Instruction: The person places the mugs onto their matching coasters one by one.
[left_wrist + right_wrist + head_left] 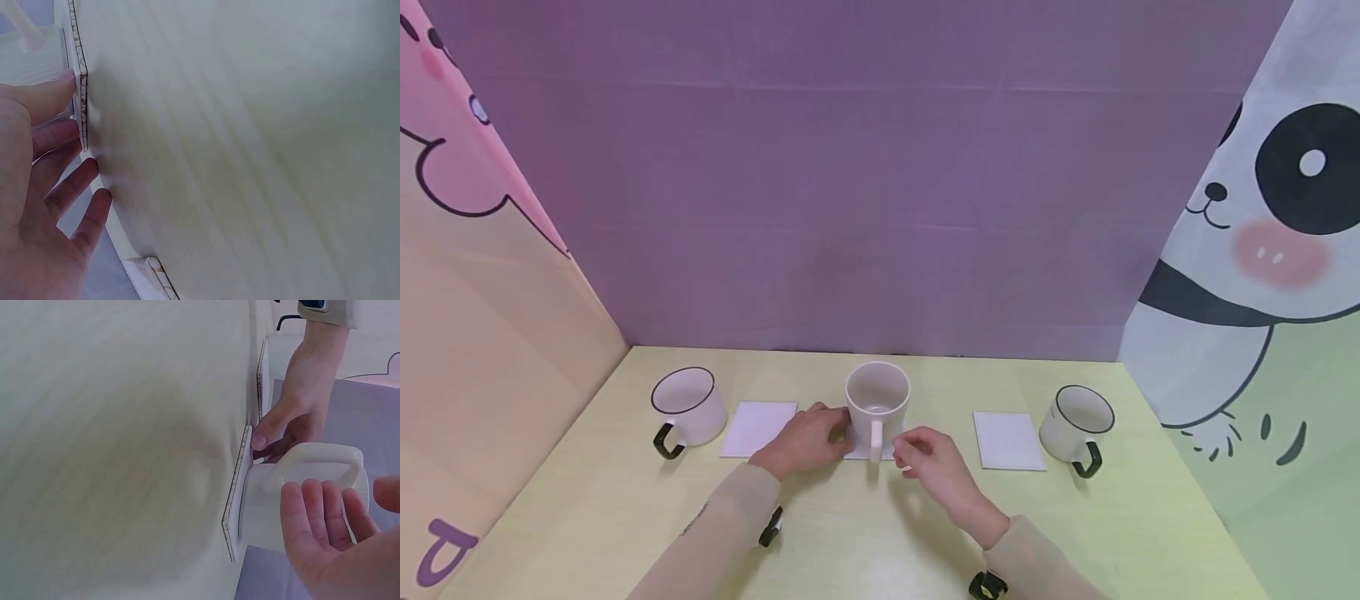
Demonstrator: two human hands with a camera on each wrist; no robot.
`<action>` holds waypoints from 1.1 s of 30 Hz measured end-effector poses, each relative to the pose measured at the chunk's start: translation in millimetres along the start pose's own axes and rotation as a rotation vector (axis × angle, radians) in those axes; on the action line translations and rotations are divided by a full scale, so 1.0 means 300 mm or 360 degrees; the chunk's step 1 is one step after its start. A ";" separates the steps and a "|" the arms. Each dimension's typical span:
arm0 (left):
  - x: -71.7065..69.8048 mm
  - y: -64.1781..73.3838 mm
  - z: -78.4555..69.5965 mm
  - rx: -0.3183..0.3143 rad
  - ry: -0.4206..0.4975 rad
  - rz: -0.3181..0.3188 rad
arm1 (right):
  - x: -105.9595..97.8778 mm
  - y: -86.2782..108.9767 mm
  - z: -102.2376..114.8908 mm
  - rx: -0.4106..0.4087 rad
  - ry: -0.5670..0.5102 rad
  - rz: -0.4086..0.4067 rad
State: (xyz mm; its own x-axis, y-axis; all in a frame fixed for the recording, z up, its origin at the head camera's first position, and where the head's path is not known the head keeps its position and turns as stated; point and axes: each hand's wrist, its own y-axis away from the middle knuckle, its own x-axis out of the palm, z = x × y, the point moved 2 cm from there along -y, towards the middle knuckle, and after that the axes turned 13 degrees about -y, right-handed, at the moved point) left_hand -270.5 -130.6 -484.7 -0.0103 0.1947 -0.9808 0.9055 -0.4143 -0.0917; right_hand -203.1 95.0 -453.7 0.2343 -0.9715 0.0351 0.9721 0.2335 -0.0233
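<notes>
1 purple letter (pixel 452 534) shows left of 3 mugs (pixel 877 397).

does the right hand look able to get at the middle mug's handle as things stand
Probably yes: the right hand looks empty and sits right beside the handle, which points toward the person, and nothing seems to stand between them.

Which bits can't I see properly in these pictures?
Head view: the centre of the middle pad, under the middle mug.
Head view: one corner of the left pad, behind the left hand.
Left wrist view: most of the middle mug, cut off at top left.
</notes>
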 end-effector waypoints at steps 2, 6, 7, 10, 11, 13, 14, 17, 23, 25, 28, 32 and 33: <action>0.001 -0.003 -0.001 0.0005 -0.0001 0.0007 | -0.008 0.007 -0.001 -0.0015 0.0030 0.0002; 0.001 -0.001 0.000 0.0002 -0.0001 0.0016 | -0.020 0.020 -0.003 -0.0033 0.0067 0.0012; 0.001 0.000 0.002 0.0000 0.0001 0.0017 | -0.023 0.022 -0.003 -0.0035 0.0072 0.0017; -0.001 0.000 0.004 0.0003 0.0001 0.0007 | -0.028 0.029 0.000 -0.0035 0.0097 0.0020; 0.000 -0.001 0.006 0.0006 -0.0003 0.0004 | -0.029 0.031 0.001 -0.0034 0.0109 0.0017; 0.001 -0.003 0.006 0.0017 -0.0006 -0.0003 | -0.034 0.036 0.003 -0.0046 0.0141 0.0010; 0.001 -0.004 0.006 0.0023 -0.0007 -0.0005 | -0.038 0.039 0.003 -0.0048 0.0158 0.0003; 0.007 -0.006 0.007 0.0029 -0.0011 -0.0002 | -0.052 0.049 0.001 -0.0052 0.0192 -0.0016; 0.013 -0.004 0.008 0.0023 -0.0011 0.0005 | -0.079 0.070 0.005 -0.0033 0.0208 -0.0029; 0.011 -0.004 0.007 0.0024 -0.0011 0.0008 | -0.089 0.073 0.008 -0.0044 0.0221 -0.0041; 0.008 -0.004 0.008 0.0020 -0.0009 0.0014 | -0.103 0.075 0.014 -0.0060 0.0227 -0.0076; 0.008 -0.004 0.007 0.0022 0.0000 0.0016 | -0.120 0.077 0.025 -0.0067 0.0226 -0.0110; 0.010 -0.005 0.007 0.0025 0.0004 0.0017 | -0.123 0.079 0.028 -0.0068 0.0228 -0.0115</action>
State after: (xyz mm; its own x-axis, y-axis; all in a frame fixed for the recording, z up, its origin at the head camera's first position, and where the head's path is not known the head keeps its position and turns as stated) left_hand -272.7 -131.3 -487.7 0.0005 0.1927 -0.9813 0.8988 -0.4302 -0.0840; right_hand -188.6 136.8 -447.1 0.1561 -0.9822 -0.1044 0.9841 0.1637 -0.0685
